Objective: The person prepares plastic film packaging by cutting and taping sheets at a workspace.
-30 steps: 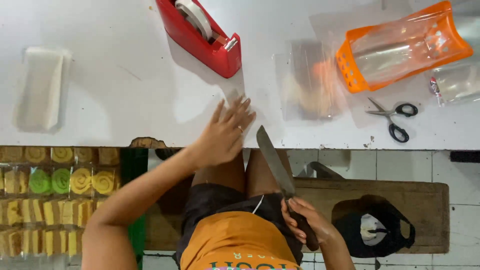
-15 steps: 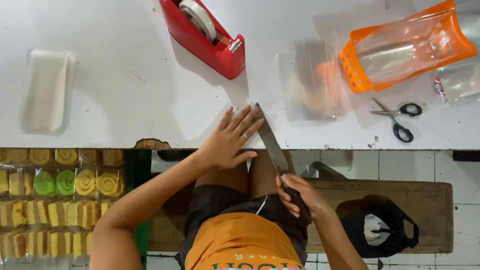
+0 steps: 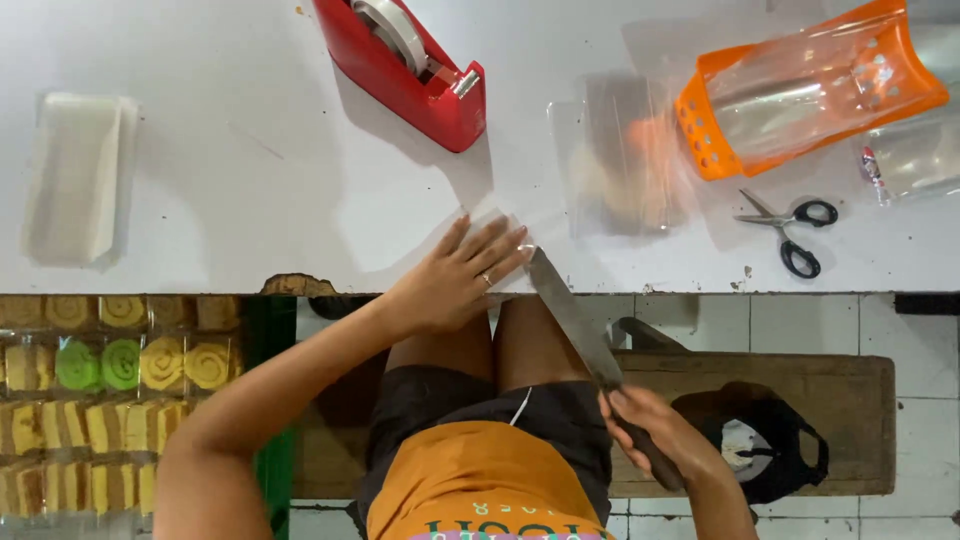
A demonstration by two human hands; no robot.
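Note:
My left hand (image 3: 455, 275) lies flat with fingers spread at the near edge of the white table (image 3: 220, 170), pressing on a clear plastic sheet (image 3: 480, 225) that is hard to make out. My right hand (image 3: 655, 435) grips the dark handle of a long kitchen knife (image 3: 575, 320) below the table edge. The blade slants up and left, and its tip meets the table edge right beside my left fingertips.
A red tape dispenser (image 3: 405, 65) stands at the back centre. A clear bag (image 3: 625, 160) lies to its right, beside an orange holder of plastic bags (image 3: 800, 90) and black-handled scissors (image 3: 790, 230). A folded plastic stack (image 3: 75, 175) lies left. Packed sliced cakes (image 3: 110, 390) sit below left.
The knife has swung left and up until its tip reaches the table edge by my left fingers. My left hand has stayed flat at the edge.

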